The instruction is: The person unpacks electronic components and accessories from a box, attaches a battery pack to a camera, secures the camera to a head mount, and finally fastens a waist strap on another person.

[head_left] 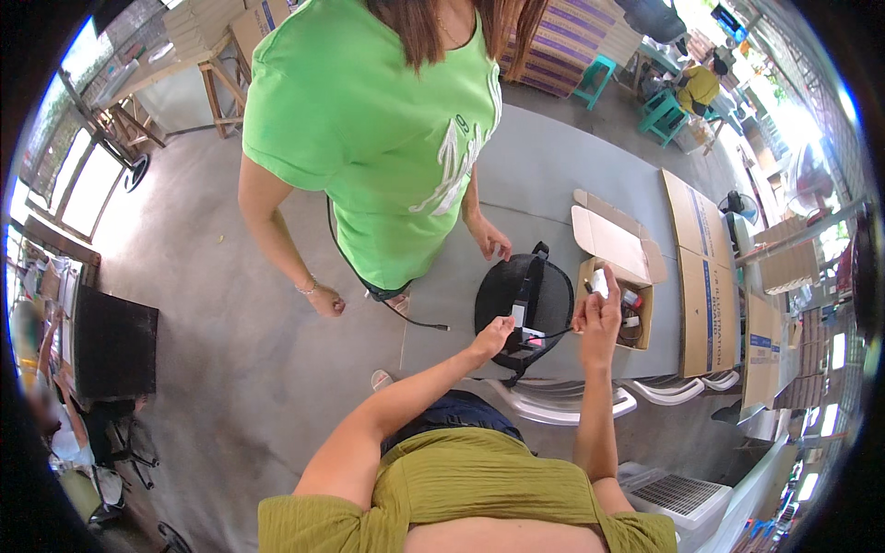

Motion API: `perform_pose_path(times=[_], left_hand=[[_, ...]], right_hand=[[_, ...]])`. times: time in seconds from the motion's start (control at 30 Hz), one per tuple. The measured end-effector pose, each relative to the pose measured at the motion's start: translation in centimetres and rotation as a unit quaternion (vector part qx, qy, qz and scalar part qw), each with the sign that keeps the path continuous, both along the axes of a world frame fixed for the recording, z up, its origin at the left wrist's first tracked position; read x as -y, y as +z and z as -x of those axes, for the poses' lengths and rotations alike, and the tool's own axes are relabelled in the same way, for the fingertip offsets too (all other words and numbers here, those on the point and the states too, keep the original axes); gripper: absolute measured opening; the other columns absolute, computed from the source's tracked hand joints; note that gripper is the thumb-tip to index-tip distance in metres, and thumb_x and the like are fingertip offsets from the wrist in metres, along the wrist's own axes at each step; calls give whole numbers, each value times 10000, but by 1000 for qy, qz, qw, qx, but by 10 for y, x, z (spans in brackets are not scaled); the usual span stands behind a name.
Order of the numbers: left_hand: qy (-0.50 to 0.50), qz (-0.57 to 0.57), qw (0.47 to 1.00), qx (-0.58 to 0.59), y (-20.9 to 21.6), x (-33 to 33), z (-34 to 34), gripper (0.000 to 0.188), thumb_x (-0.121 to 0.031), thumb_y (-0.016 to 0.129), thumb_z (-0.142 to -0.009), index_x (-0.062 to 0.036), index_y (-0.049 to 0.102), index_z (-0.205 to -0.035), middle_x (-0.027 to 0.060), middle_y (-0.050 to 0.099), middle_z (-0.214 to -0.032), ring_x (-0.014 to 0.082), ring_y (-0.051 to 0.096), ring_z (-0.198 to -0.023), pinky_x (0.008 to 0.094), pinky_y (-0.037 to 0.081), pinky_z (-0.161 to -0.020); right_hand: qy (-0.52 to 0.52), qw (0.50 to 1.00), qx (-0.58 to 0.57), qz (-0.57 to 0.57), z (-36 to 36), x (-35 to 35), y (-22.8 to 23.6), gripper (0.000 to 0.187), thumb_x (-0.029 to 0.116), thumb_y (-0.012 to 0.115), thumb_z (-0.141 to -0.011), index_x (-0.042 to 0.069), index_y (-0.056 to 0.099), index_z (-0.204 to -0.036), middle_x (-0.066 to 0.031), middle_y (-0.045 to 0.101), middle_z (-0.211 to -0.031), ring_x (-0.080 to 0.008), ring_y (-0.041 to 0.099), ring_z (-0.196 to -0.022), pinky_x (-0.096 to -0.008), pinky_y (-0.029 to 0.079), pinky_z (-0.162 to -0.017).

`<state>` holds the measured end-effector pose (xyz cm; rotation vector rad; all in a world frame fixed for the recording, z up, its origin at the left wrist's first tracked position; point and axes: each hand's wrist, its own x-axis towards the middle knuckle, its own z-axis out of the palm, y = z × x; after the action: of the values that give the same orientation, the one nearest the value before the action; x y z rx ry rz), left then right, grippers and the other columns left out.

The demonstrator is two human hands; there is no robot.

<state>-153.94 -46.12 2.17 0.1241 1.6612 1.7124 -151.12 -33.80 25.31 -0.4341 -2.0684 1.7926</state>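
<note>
A round black mesh bag with straps (pixel 498 284) lies on the grey table in front of me. My left hand (pixel 494 338) is closed at the edge of a small pale device (pixel 518 314) over the bag, with thumb and fingers pinched together. A white and pink piece (pixel 533 338) sits just right of these fingertips. My right hand (pixel 599 321) is raised beside the open box, its fingers pinched on a thin black cable (pixel 559 334) that runs back toward the bag. A small dark plug (pixel 588 288) shows by the raised index finger.
An open cardboard box (pixel 636 336) with small items stands to the right. Flattened cartons (pixel 705 276) lie beyond it. Across the table's left side stands a person in a green shirt (pixel 369 138), one hand (pixel 493 241) near the bag. White plastic chairs (pixel 576 403) line the near edge.
</note>
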Motion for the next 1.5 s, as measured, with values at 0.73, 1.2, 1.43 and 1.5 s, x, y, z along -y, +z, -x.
perform_pose_path(times=[0.73, 1.2, 1.43, 1.5], left_hand=[[40, 218, 971, -94, 11, -62, 48, 933, -200, 795, -535, 62, 353, -1315, 266, 530, -1184, 425, 550, -1111, 427, 488, -935], [155, -239, 958, 44, 59, 46, -6, 814, -25, 768, -736, -134, 317, -1406, 75, 522, -1227, 182, 560, -1100, 330, 472, -939], [166, -102, 956, -218, 68, 66, -29, 770, 29, 770, -638, -83, 420, -1315, 88, 562, -1186, 200, 577, -1072, 322, 449, -933], [156, -44, 949, -269, 70, 71, -32, 742, 21, 777, -637, -77, 437, -1289, 80, 566, -1163, 176, 565, -1066, 315, 450, -931]], right_hand=[[-4, 996, 86, 18, 37, -130, -47, 213, 72, 466, -986, -28, 513, -1168, -88, 620, -731, -58, 452, -498, -212, 439, -483], [285, 942, 177, -10, 76, -80, -58, 168, 124, 600, -943, -27, 648, -999, -76, 683, -786, -69, 575, -620, -191, 448, -561], [380, 909, 171, 21, 52, -52, -52, 153, 46, 680, -860, -34, 704, -989, -61, 686, -852, -82, 606, -754, -209, 477, -671], [399, 900, 175, 19, 42, -44, -50, 163, 39, 702, -840, -27, 711, -989, -59, 698, -880, -97, 626, -821, -233, 503, -749]])
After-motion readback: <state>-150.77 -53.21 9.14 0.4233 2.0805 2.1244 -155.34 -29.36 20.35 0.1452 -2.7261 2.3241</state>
